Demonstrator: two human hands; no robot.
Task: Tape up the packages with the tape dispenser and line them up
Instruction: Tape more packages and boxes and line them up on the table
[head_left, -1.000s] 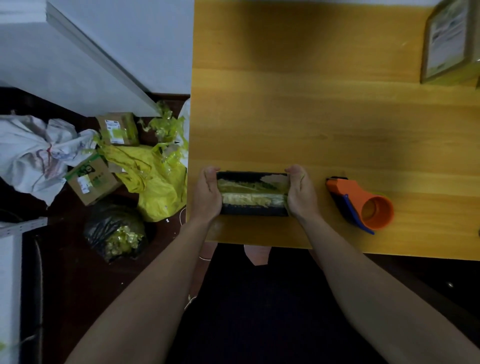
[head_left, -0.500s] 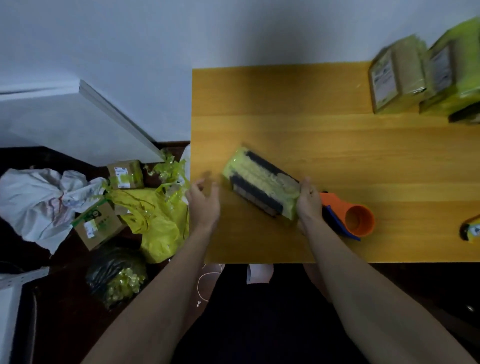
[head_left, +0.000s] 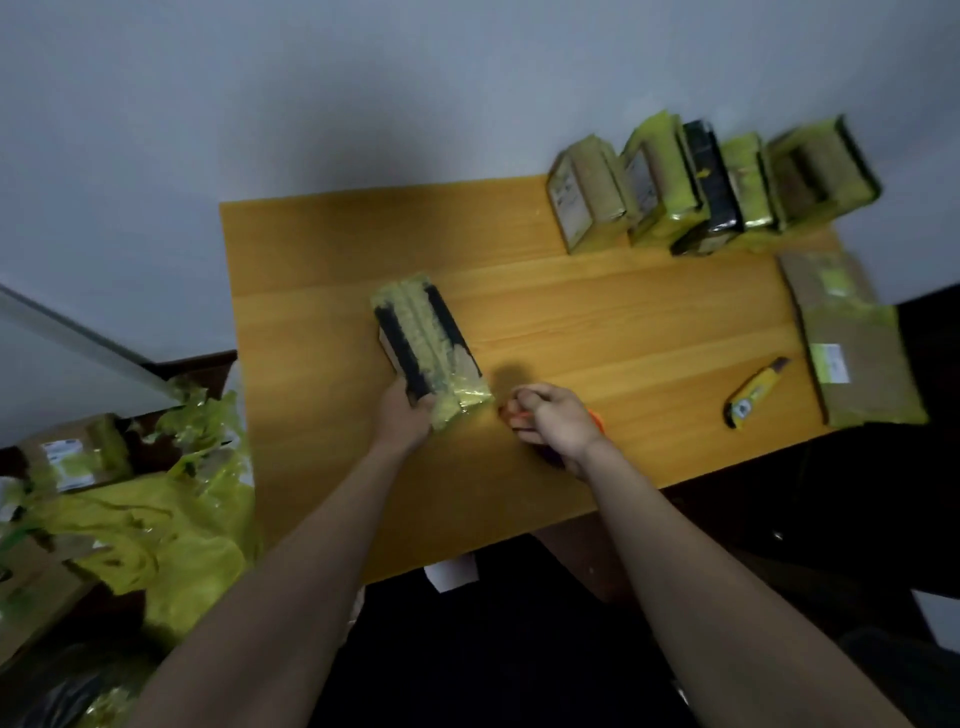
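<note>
home packing corner: taped parcels (head_left: 711, 187), wooden table (head_left: 597, 312).

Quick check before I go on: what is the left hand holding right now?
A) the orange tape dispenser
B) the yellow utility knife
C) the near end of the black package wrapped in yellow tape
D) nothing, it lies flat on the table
C: the left hand grips the near end of the black package on the wooden table, while the right hand closes over the orange tape dispenser.

Five taped packages (head_left: 711, 184) stand in the far-right row, one package (head_left: 426, 345) is mid-bench, one flat parcel (head_left: 852, 338) right, one utility knife (head_left: 756, 392).
</note>
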